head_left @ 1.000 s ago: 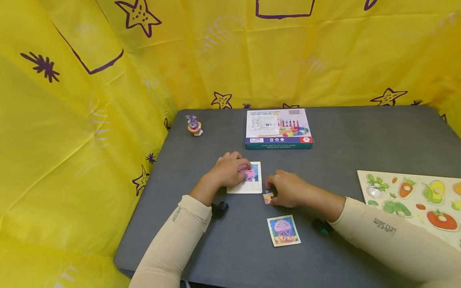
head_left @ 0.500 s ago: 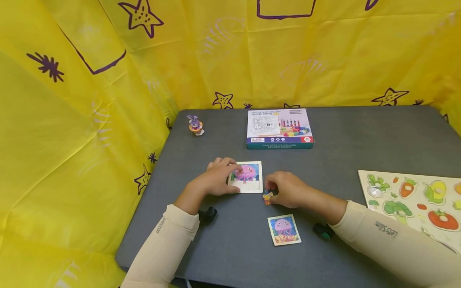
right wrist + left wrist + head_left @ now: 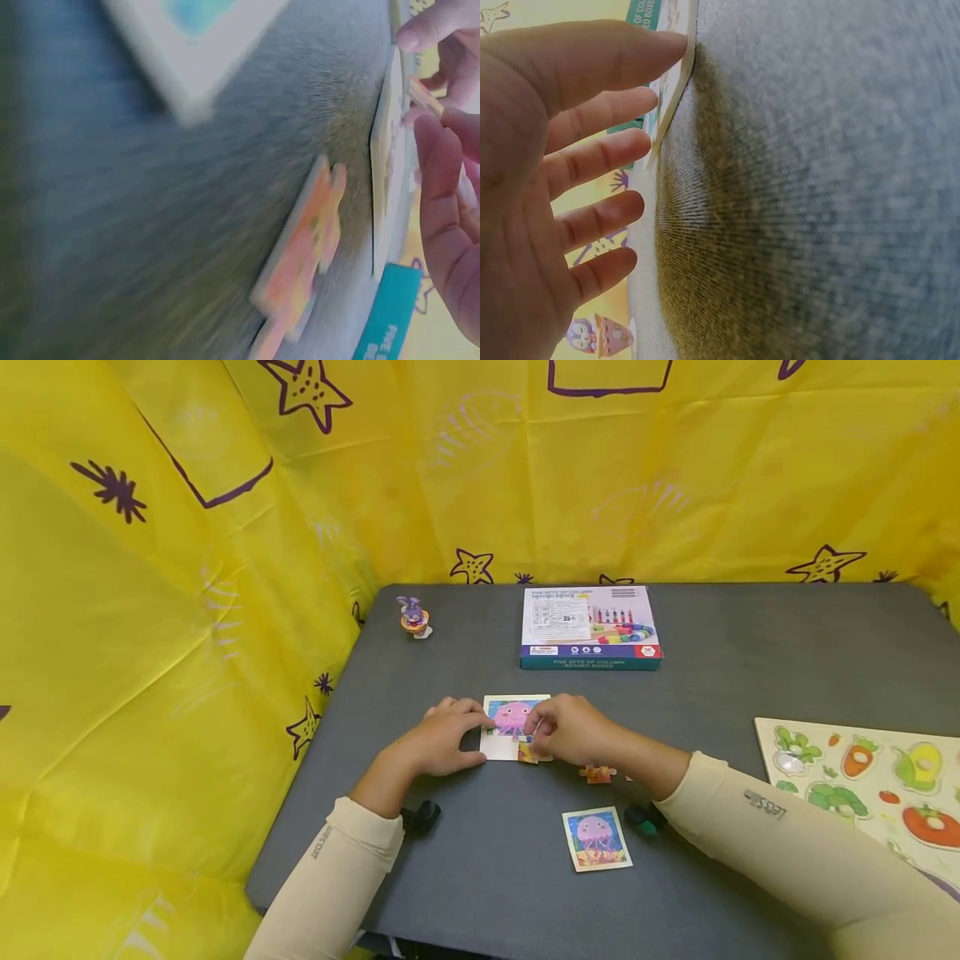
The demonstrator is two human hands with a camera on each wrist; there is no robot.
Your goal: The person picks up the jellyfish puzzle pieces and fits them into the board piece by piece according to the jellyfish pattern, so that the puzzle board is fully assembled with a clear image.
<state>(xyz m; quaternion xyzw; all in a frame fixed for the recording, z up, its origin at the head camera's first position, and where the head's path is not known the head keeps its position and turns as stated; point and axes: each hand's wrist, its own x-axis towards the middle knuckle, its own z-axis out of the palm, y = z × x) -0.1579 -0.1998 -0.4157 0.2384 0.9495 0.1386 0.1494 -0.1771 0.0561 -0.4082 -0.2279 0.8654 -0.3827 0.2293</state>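
A jellyfish puzzle board [image 3: 497, 748] with a white frame lies on the grey table, its upper part showing the pink jellyfish and its lower left part bare. My right hand [image 3: 576, 728] is over the board's right side, pinching an orange-yellow puzzle piece [image 3: 527, 752] between thumb and fingertips. In the right wrist view the piece [image 3: 425, 96] is tilted above the board. At the board's left edge my left hand [image 3: 441, 740] has its fingers extended, the thumb touching the near-left corner. A loose orange puzzle piece [image 3: 597, 774] lies right of the board, partly near my right forearm.
A jellyfish picture card [image 3: 596, 839] lies nearer the front edge. Behind the board is a flat bead-set box [image 3: 588, 627], and a purple bunny figurine [image 3: 413, 617] stands at the back left. A vegetable puzzle board [image 3: 862, 777] lies at the right. Yellow cloth [image 3: 420, 493] surrounds the table.
My right hand has carried a puzzle piece left from the table onto the board, uncovering the loose orange piece. My left hand has drawn back from the picture to the board's left edge.
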